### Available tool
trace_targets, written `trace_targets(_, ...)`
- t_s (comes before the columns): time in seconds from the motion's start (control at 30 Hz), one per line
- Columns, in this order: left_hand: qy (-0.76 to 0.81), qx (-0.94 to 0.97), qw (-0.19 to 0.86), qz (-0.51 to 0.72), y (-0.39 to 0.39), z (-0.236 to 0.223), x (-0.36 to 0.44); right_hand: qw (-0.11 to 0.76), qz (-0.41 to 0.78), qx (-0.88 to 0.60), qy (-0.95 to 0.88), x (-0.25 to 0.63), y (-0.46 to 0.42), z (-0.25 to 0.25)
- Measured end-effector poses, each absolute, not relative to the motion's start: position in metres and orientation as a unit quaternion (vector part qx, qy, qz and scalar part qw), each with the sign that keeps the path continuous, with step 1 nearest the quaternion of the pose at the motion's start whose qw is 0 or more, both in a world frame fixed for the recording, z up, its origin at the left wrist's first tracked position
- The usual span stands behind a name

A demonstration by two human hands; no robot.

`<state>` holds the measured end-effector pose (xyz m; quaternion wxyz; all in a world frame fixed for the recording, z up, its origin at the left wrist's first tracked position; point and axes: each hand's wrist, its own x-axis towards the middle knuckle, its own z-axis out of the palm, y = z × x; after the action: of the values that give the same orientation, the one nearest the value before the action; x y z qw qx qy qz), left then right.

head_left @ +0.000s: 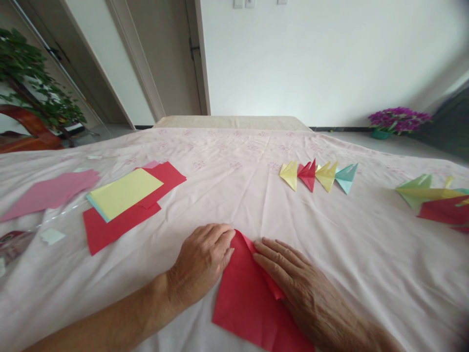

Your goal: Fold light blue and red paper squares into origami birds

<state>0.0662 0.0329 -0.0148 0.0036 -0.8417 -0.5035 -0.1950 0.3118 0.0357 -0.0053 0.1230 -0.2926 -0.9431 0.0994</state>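
Observation:
A red sheet of paper lies on the cloth in front of me, its right edge folded over in a narrow flap. At the sheet's top corner, my left hand is closed, with thumb and fingers pinching the paper. My right hand lies flat along the folded flap, fingers stretched out and pressing on it. Part of the sheet's right side is hidden under that hand. Faint creases show on the red surface.
The pale patterned cloth covers the table. Yellow sheets and red sheets lie to the left, beside pink paper. Several folded paper pieces stand in a row at right, and more folded paper lies far right.

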Motion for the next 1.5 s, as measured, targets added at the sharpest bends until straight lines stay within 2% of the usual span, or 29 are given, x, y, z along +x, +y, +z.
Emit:
trace_targets(0.27, -0.524, -0.823, -0.035, -0.215, 0.036, -0.014, 0.067, 0.129, 0.082, -0.305, -0.94, 0.312, 0.036, -0.009)
trace_targets(0.47, -0.512, -0.821, -0.05, -0.248, 0.045, -0.015, 0.072, 0.139, 0.066, -0.373, -0.915, 0.313, 0.038, -0.018)
trace_targets(0.7, -0.49, -0.848, -0.017, -0.198, 0.056, -0.017, 0.075, 0.139, 0.061, -0.392, -0.907, 0.314, 0.045, -0.016)
trace_targets(0.93, -0.474, -0.864, 0.024, -0.168, 0.074, -0.012, 0.078, 0.169, 0.084, -0.404, -0.895, 0.314, 0.045, -0.016)
trace_targets(1.13, -0.479, -0.862, 0.012, -0.166, 0.079, -0.014, 0.079, 0.232, 0.118, -0.48, -0.838, 0.319, 0.055, -0.017)
trace_targets(1.5, -0.5, -0.84, -0.029, -0.209, 0.079, -0.016, 0.08, 0.237, 0.122, -0.516, -0.814, 0.326, 0.059, -0.023)
